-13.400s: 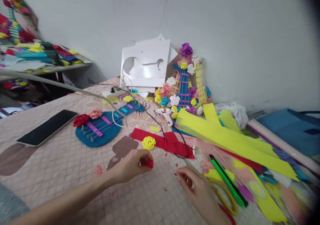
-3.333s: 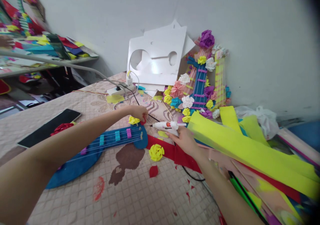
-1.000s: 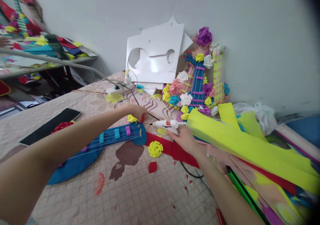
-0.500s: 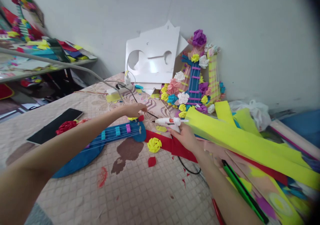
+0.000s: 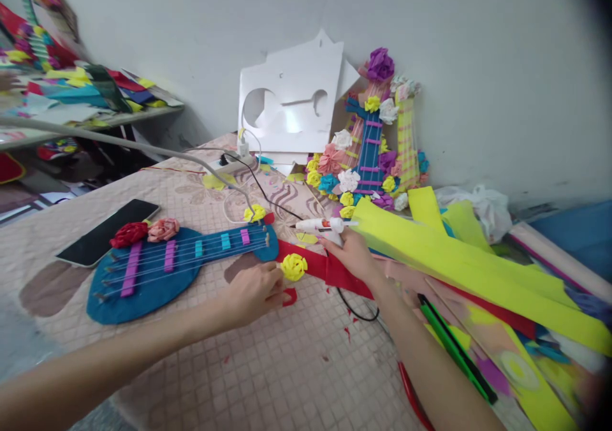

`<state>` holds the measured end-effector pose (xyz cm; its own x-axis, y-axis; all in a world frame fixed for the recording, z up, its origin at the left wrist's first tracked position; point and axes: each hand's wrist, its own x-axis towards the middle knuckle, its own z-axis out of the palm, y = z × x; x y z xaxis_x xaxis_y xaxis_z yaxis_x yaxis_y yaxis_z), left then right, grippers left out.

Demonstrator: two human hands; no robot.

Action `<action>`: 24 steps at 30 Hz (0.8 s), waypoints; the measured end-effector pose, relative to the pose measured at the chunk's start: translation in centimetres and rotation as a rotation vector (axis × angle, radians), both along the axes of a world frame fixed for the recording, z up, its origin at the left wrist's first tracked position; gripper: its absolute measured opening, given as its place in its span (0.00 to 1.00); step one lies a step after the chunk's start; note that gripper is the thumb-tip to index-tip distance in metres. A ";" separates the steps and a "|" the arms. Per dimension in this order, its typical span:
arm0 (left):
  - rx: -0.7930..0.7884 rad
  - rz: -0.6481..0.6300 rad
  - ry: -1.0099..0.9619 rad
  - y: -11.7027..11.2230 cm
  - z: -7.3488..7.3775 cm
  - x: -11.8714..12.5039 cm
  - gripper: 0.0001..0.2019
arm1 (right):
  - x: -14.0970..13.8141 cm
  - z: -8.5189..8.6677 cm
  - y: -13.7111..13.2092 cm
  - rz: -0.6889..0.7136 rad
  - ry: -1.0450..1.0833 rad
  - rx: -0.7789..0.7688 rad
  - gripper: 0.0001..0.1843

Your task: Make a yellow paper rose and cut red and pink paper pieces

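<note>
In my right hand is a white hot glue gun, its nozzle pointing left and a clear glue stick at its back. My left hand is low over the cloth, fingers bent and slightly apart. Its fingertips are at the left edge of a red paper petal, just below a yellow paper flower; whether they touch the petal I cannot tell. Left of the hands lies a blue toy guitar with strings. A red flower and a pink flower sit at its body, another yellow flower by its head.
A phone lies beside the guitar. A power strip and cords are behind. Decorated guitars and white cut-out board lean on the wall. Yellow crepe strips, a green cutter and red-handled tool are right.
My left hand has moved from beyond the guitar's head down toward me, to the red petal, uncovering the guitar's body and the pink flower. My right hand keeps the glue gun nearly in place.
</note>
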<state>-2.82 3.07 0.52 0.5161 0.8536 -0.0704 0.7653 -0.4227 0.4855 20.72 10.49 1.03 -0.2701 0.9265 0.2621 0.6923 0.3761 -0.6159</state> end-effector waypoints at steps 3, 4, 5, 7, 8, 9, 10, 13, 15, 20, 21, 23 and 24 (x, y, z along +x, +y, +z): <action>-0.008 0.047 0.024 -0.2 -0.9 0.6 0.13 | -0.2 -0.1 0.1 0.011 0.001 0.016 0.16; -0.015 0.054 0.024 -0.2 -1.0 0.9 0.12 | -0.3 -0.1 0.2 0.019 0.000 0.024 0.17; -0.021 0.056 0.017 -0.2 -1.1 1.1 0.10 | -0.5 0.0 0.3 0.026 -0.008 0.028 0.17; -0.036 0.056 -0.037 -0.2 -1.3 1.4 0.05 | -0.8 0.2 0.5 0.024 -0.045 0.020 0.17; -0.052 0.058 -0.083 -0.1 -1.3 1.4 0.04 | -1.1 0.4 0.6 0.016 -0.070 0.008 0.17; -0.074 0.065 -0.140 -0.1 -1.3 1.3 0.03 | -1.3 0.5 0.8 0.005 -0.092 -0.006 0.17; -0.100 0.077 -0.200 0.0 -1.4 1.1 0.03 | -1.5 0.6 0.9 -0.002 -0.107 -0.021 0.17; -0.154 0.136 -0.338 0.5 -1.5 0.0 0.04 | -2.2 0.8 1.5 0.022 -0.099 -0.068 0.16; -0.170 0.168 -0.399 0.9 -1.5 -1.1 0.05 | -2.7 0.7 1.9 0.043 -0.089 -0.090 0.16; -0.224 0.251 -0.487 2.2 -1.2 -4.1 0.09 | -3.6 0.4 2.8 0.086 -0.085 -0.082 0.16; -0.200 0.265 -0.496 2.5 -1.1 -4.6 0.09 | -3.7 0.3 3.0 0.091 -0.092 -0.073 0.16; -0.189 0.274 -0.532 3.2 -1.1 -5.5 0.10 | -4.0 0.2 3.1 0.095 -0.125 -0.046 0.17; -0.200 0.275 -0.558 3.5 -1.1 -5.8 0.10 | -4.2 0.2 3.2 0.098 -0.147 -0.031 0.17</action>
<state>-8.65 6.57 -0.61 0.2858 0.9579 -0.0260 0.4430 -0.1081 0.8900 16.51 13.68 1.22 -0.3930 0.9007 0.1852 0.7365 0.4289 -0.5231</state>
